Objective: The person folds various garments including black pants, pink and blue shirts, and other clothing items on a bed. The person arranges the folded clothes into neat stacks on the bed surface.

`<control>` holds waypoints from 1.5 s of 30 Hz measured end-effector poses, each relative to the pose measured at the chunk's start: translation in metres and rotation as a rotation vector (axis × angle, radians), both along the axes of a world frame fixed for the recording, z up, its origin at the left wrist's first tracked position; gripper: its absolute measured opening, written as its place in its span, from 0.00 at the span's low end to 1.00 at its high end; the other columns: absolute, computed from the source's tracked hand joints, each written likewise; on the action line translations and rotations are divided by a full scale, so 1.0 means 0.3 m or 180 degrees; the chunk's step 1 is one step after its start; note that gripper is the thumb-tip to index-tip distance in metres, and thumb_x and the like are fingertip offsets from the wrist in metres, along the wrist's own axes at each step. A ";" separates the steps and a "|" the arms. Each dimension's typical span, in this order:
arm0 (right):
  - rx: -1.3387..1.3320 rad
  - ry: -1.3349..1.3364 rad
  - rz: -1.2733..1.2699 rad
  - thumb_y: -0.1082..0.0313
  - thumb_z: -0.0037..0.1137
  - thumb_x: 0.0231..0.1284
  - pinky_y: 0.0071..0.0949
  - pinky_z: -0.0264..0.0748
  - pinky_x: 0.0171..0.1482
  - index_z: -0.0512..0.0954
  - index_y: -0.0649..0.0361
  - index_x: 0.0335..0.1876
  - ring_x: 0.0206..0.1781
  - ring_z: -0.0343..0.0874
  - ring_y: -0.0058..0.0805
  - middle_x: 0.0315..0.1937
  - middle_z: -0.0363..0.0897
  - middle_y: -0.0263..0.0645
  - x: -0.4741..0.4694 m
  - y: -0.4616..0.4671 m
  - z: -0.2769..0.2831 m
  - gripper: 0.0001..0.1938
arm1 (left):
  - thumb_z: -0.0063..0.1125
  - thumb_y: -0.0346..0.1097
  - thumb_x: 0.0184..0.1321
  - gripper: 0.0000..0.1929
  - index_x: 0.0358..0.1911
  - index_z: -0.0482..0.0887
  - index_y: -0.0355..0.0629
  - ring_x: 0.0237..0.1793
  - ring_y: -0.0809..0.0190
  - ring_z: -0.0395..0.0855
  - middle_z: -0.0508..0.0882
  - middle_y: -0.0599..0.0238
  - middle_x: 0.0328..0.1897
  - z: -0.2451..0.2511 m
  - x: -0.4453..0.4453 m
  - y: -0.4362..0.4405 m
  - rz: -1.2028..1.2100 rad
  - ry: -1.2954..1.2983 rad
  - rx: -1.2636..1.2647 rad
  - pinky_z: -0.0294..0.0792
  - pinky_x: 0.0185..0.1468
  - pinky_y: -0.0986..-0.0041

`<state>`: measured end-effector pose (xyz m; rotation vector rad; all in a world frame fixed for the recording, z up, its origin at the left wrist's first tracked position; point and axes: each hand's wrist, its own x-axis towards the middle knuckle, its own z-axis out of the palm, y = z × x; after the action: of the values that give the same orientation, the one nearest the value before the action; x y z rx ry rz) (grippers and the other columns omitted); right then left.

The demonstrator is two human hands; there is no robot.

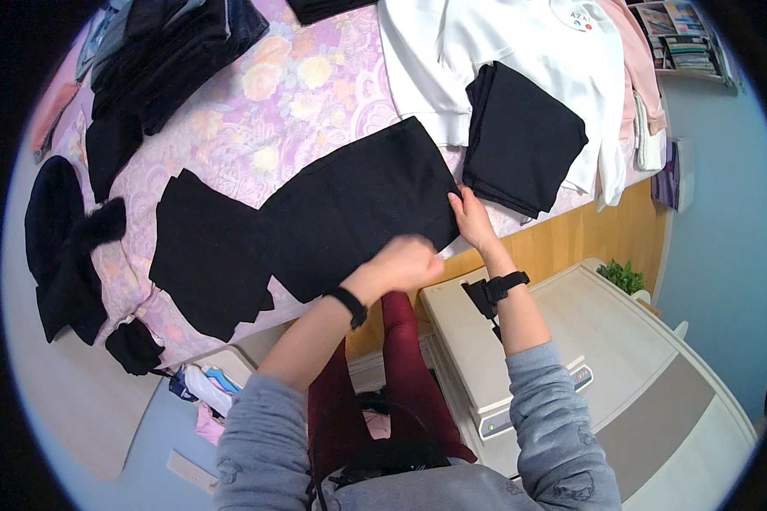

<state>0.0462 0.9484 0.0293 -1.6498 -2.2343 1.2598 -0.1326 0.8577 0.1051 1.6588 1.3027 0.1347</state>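
A black garment (358,191), partly folded, lies across the floral bedspread (281,96) in front of me. My right hand (472,217) grips its right edge, thumb on top of the cloth. My left hand (409,263), slightly blurred, is over the near edge of the garment with its fingers curled; whether it holds cloth cannot be told. Just beyond my right hand, a folded stack of black cloth (524,140) rests partly on a white sweatshirt (518,38). The left part of the black garment spreads out flat with uneven edges.
Dark trousers (172,64) are heaped at the upper left. More black clothing (64,249) lies at the bed's left end. A pink garment (642,70) is beside the sweatshirt. A beige cabinet (613,332) stands at the lower right, near a green plant (621,276).
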 end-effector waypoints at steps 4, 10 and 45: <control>0.0050 0.0048 -0.0087 0.56 0.46 0.71 0.47 0.74 0.47 0.72 0.66 0.50 0.47 0.78 0.60 0.42 0.79 0.61 -0.014 0.002 0.033 0.18 | 0.60 0.38 0.54 0.12 0.39 0.84 0.41 0.54 0.53 0.79 0.83 0.53 0.48 -0.006 -0.061 -0.017 0.0433 0.0265 0.1392 0.70 0.57 0.61; 0.1967 -0.0311 -0.0539 0.72 0.60 0.56 0.37 0.68 0.55 0.75 0.62 0.46 0.52 0.72 0.47 0.41 0.75 0.47 -0.111 -0.110 0.179 0.13 | 0.48 0.43 0.68 0.28 0.71 0.63 0.50 0.76 0.56 0.54 0.60 0.67 0.77 -0.195 -0.249 0.096 0.0679 0.1438 0.2020 0.48 0.76 0.58; 0.0470 -0.0370 -0.0771 0.53 0.63 0.60 0.39 0.76 0.43 0.74 0.64 0.48 0.40 0.83 0.52 0.36 0.82 0.56 -0.127 -0.057 0.143 0.22 | 0.52 0.54 0.64 0.32 0.69 0.66 0.48 0.75 0.53 0.57 0.64 0.56 0.74 -0.179 -0.365 -0.066 0.1413 0.2121 0.1645 0.48 0.74 0.50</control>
<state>0.0082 0.9312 0.0723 -1.9087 -2.0516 0.9416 -0.2422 0.8381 0.0513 1.8891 2.2899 0.2051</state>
